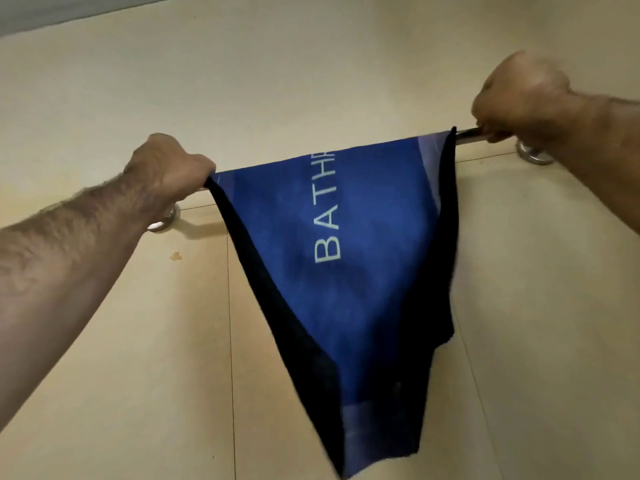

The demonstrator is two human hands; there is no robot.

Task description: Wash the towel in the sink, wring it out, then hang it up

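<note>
Hanging is in hand: the towel [349, 244] drapes over the rail [467, 134] on the wall. Left hand [169, 166] and right hand [519, 95] each clamp a top corner. Next, probably, spread it evenly, then let go.

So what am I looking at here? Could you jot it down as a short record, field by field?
Setting: beige tiled wall seen from below
Fixture: shiny metal towel rail on round wall mounts
Item: dark blue cloth towel with pale lettering that reads BATH, the rest out of sight
Towel state: draped over the rail, hanging to a point
Left hand: fist closed on the towel's left top corner at the rail
Right hand: fist closed at the rail beside the towel's right top corner
Task stage: hanging up
</note>
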